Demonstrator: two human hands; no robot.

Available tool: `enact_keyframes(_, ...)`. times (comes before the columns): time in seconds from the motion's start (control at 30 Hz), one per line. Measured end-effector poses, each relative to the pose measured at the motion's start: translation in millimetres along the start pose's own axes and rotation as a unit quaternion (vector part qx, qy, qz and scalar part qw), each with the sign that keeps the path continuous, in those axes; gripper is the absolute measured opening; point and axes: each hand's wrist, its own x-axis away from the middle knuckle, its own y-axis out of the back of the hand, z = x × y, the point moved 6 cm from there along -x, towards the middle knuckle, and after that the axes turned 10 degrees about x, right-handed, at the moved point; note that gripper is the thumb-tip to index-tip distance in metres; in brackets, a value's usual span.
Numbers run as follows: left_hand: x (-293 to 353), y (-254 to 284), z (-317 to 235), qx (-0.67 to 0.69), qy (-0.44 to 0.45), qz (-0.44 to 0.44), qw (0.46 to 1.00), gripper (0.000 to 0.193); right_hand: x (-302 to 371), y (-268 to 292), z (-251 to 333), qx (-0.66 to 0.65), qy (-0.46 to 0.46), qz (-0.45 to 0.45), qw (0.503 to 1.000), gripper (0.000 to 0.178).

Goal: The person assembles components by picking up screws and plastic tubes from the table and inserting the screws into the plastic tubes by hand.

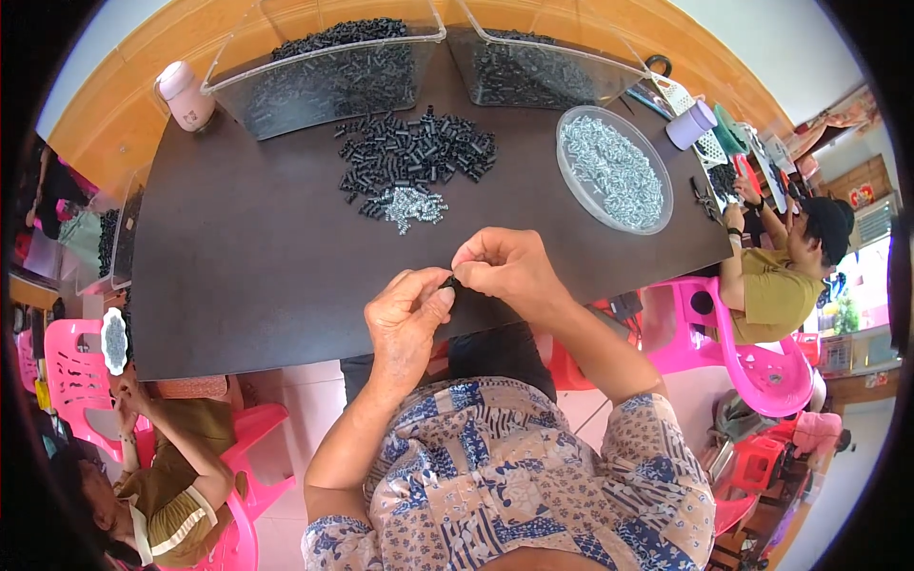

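Left hand (404,312) pinches black piece (448,283) (right hand (508,270), fingertips together, just beside)

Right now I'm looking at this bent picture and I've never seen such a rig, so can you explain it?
There's no robot, just a person working bare-handed. A fisheye camera worn on the head looks down, so straight edges curve. On the dark table lie a heap of black parts, a small pile of silvery pieces and a round tray of more; clear bins stand behind. The left hand holds a small black piece; the right hand pinches close by; anything it holds is too small to see.
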Motion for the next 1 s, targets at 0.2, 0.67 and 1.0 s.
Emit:
enact_keyframes(0.2,-1,0,5,0.021,0.024,-0.015,0.999,0.016,4,-4,1,0.054,0.039,-0.054,0.996,0.007)
enact_keyframes(0.67,1,4,3,-0.015,0.019,0.003,1.0,0.014,23,-10,23,0.213,0.271,-0.145,0.927,0.011)
enact_keyframes(1.0,0,4,-13,-0.113,0.009,0.035,0.993,0.011,19,-10,3,0.033,0.092,-0.088,0.991,0.007)
